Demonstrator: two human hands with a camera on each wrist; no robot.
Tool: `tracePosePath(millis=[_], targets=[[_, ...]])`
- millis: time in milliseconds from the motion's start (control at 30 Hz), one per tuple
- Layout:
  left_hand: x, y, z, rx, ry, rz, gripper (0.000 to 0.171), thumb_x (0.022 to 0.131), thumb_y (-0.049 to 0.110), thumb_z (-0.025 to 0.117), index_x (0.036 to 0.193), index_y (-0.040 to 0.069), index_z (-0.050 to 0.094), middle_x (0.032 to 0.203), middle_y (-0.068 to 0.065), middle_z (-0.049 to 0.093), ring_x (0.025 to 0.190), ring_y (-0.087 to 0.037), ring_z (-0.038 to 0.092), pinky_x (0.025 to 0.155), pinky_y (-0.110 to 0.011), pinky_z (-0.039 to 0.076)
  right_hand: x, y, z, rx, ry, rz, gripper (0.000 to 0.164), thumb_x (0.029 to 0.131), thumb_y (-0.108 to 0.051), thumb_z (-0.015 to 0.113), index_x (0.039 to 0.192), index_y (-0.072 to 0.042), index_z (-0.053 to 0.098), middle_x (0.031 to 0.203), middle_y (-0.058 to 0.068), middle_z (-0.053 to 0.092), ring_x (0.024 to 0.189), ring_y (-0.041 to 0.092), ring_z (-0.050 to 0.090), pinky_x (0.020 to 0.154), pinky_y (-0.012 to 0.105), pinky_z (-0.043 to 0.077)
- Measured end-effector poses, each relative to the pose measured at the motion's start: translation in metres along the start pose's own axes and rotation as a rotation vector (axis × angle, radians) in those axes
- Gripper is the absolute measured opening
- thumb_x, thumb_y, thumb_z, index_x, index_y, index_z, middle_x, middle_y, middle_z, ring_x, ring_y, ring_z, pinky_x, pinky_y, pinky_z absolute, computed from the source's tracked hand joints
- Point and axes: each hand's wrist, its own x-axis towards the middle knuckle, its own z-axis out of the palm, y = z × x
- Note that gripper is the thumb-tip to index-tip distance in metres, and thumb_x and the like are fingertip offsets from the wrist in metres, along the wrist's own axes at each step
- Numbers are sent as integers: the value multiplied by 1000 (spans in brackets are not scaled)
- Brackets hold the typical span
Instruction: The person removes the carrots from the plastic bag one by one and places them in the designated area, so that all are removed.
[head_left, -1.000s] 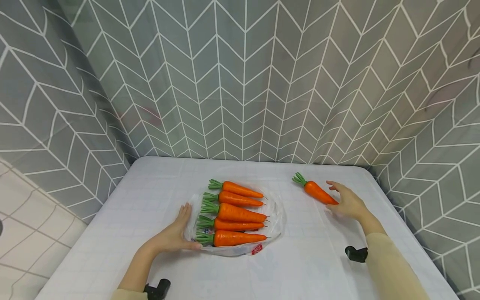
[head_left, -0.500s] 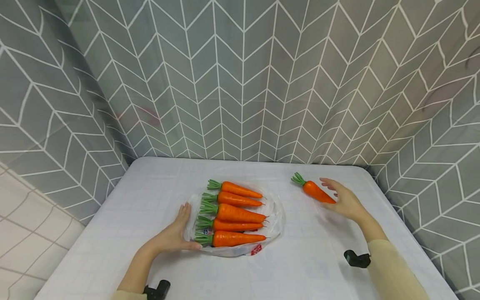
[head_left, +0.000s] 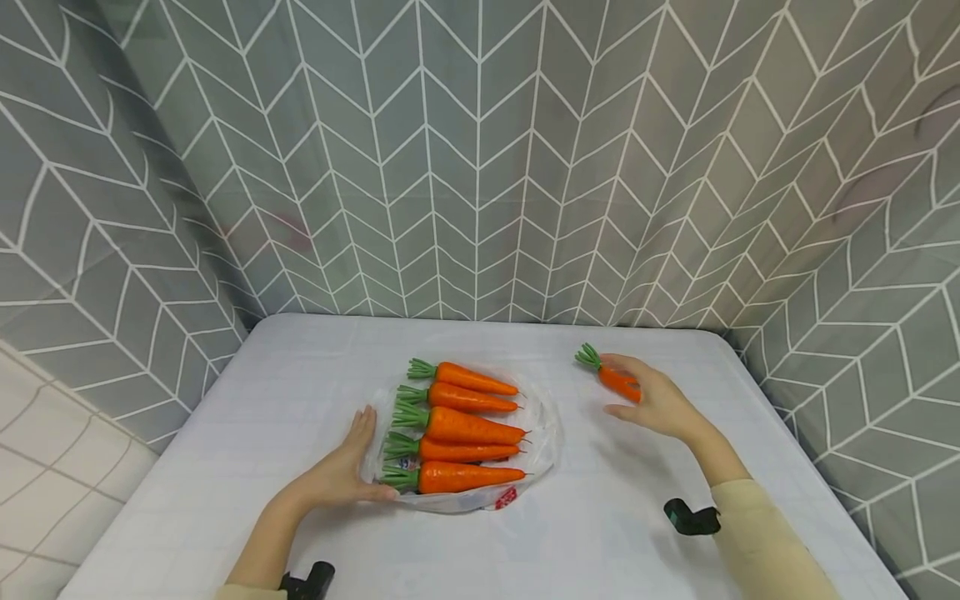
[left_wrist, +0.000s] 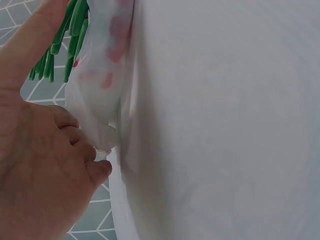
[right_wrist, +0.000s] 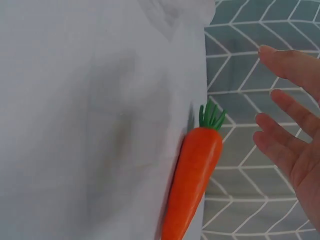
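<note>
Several orange carrots (head_left: 476, 427) with short green tops lie side by side on a thin clear-white plastic bag (head_left: 549, 429), left of the table's middle. My left hand (head_left: 337, 468) rests at the bag's left edge, fingers spread along it and thumb at the near corner. In the left wrist view its fingertips touch the bag (left_wrist: 95, 97) beneath green carrot tops (left_wrist: 77, 25). Over at the right, a single carrot (right_wrist: 195, 175) lies on the table, top pointing to the far left. My right hand (head_left: 654, 400) hovers over it with fingers apart, partly hiding its body in the head view.
A white cloth covers the table (head_left: 480, 554). Grey curtains (head_left: 480, 167) with a white chevron pattern hang behind and at both sides. Black wrist cameras sit on the left wrist (head_left: 309, 581) and the right wrist (head_left: 692, 517).
My right hand has moved left and away from me, from the carrot's tip to over its body. The single carrot stays in place. My left hand stays at the bag.
</note>
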Motion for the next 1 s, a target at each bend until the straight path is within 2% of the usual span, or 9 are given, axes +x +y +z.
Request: tracePosePath(millis=[367,633,1000], targets=[[0,3,-2,6,-6,3,132,65,47,86,148,-12,1,155,-31,-6,142,-46,-6,111,-60,9,11,-20,3,55,2,-87,72,72,-6,84,136,-1,49,135,16,54,113,38,58,92,53,48],[-1,4,0,-4,-11,-14,132,65,46,86,148,-12,1,155,-30,-6,143,-45,-6,111,-59,10,15,-31,6,98,-14,-94,73,73,-6,83,138,-7,49,136,12,55,115,32,57,91,46,51],[-1,6,-1,1,-6,-11,132,65,47,86,149,-12,1,156,-30,-6,143,-46,-6,111,-59,10,24,-46,11,161,-78,-137,74,77,-7,81,142,-10,45,138,8,52,117,36,56,91,49,50]])
